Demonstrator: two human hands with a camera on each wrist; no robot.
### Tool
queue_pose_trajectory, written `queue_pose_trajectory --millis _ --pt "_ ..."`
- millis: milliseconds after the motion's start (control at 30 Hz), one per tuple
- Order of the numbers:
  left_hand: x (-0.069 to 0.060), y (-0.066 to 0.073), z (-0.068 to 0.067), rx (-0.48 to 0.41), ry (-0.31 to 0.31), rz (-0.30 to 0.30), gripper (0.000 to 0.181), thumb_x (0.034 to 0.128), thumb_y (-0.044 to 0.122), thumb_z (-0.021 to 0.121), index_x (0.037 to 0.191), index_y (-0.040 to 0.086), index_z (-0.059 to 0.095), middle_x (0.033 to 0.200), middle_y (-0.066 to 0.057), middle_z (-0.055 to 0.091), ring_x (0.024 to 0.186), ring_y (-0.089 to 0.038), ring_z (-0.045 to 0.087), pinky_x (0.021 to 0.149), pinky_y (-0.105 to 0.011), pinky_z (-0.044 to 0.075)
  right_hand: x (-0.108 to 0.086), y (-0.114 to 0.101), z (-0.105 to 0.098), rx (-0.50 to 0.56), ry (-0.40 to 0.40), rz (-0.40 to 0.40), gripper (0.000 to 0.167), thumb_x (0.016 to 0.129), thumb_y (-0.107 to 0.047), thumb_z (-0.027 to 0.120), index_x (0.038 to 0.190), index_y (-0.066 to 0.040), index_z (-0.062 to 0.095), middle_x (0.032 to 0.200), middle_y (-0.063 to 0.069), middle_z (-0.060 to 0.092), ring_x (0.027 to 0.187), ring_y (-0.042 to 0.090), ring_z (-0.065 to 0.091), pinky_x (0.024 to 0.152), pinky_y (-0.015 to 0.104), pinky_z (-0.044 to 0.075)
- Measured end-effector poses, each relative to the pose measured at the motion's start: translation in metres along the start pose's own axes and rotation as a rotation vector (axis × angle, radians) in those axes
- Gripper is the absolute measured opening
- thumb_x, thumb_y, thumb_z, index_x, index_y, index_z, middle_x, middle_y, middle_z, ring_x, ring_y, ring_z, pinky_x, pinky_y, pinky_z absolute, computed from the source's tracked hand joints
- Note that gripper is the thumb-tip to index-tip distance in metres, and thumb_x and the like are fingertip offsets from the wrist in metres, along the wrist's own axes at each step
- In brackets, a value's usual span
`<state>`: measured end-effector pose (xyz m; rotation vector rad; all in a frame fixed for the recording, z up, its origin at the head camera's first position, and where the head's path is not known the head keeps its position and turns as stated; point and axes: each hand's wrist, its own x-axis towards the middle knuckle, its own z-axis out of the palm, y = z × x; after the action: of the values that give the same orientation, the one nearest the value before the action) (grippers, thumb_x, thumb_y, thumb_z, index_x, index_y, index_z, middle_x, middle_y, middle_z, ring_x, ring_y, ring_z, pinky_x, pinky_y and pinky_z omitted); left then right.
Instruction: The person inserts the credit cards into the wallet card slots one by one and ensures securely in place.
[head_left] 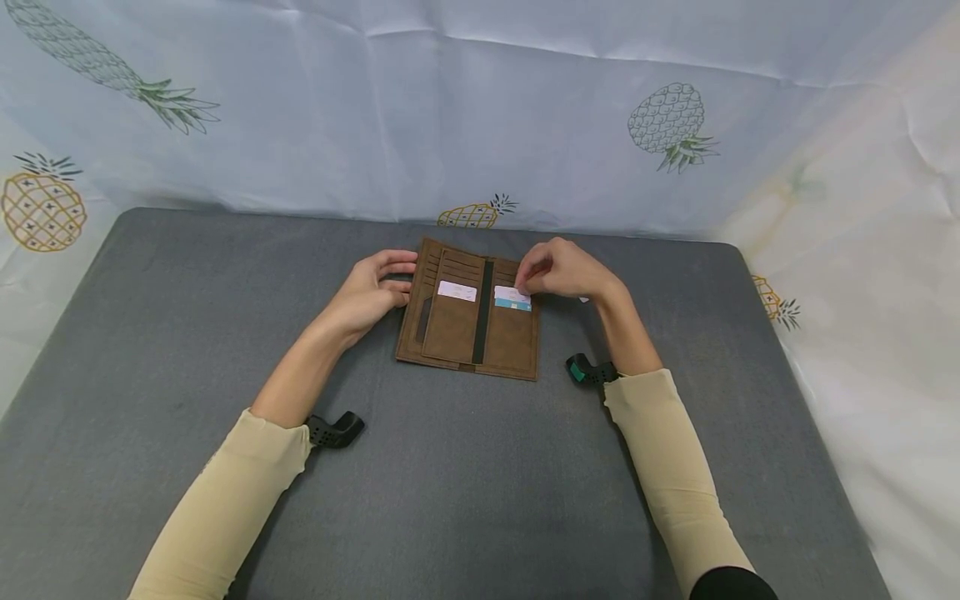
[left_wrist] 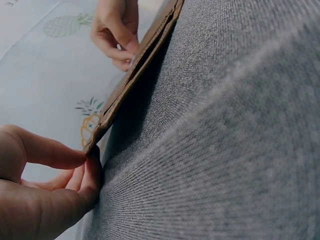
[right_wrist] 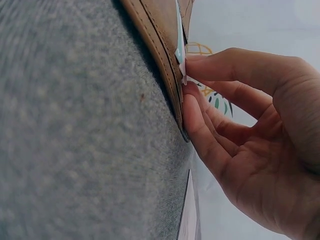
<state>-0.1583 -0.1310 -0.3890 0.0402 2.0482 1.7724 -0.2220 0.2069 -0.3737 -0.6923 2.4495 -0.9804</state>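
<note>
A brown bifold wallet (head_left: 513,346) lies spread out on the grey table, with card slots on both sides and a dark strip down its middle. My left hand (head_left: 366,292) pinches the wallet's left edge between thumb and fingers, as the left wrist view shows. A pale pink card (head_left: 457,291) sits in a left slot. On the right side a blue card (head_left: 513,304) pokes out below another pinkish card (head_left: 507,292). My right hand (head_left: 564,268) pinches that pinkish card at its right end; the fingertips partly cover it.
Another pale card (right_wrist: 188,212) lies on the grey table (head_left: 465,483) right of the wallet, mostly hidden by my right wrist in the head view. A white cloth (head_left: 480,108) printed with pineapples hangs behind. Black wrist devices (head_left: 335,430) are on both arms.
</note>
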Motion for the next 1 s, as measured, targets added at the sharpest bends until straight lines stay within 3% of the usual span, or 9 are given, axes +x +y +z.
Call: queue_pose_trajectory --millis 433,767,1000 --pt "0.000 0.000 0.000 0.006 -0.001 0.006 0.069 0.1006 -0.017 0.049 0.166 0.005 0.038 0.166 -0.021 0.042 0.141 -0.037 0.053 0.112 -0.042 0.051 0.000 0.002 -0.001 0.024 -0.003 0.002 0.011 0.100 -0.004 0.074 0.099 -0.001 0.085 0.122 0.020 0.075 0.110 0.029 0.071 0.085 0.028 0.059" --pt "-0.001 0.000 0.000 0.010 -0.003 0.002 0.070 0.1006 -0.017 0.049 0.166 0.005 0.038 0.167 -0.021 0.042 0.141 -0.037 0.053 0.111 -0.041 0.051 0.000 0.006 -0.003 0.059 0.052 0.031 0.014 0.103 -0.007 0.072 0.108 0.000 0.083 0.118 0.020 0.080 0.089 0.010 0.070 0.079 0.024 0.055" --pt "-0.001 -0.001 -0.001 0.005 -0.005 0.001 0.070 0.1004 -0.017 0.049 0.166 0.005 0.038 0.166 -0.021 0.042 0.143 -0.037 0.052 0.113 -0.042 0.050 -0.013 0.013 -0.019 0.130 0.134 0.109 0.022 0.104 -0.013 0.073 0.120 -0.002 0.082 0.119 0.016 0.082 0.097 0.004 0.074 0.084 0.022 0.057"
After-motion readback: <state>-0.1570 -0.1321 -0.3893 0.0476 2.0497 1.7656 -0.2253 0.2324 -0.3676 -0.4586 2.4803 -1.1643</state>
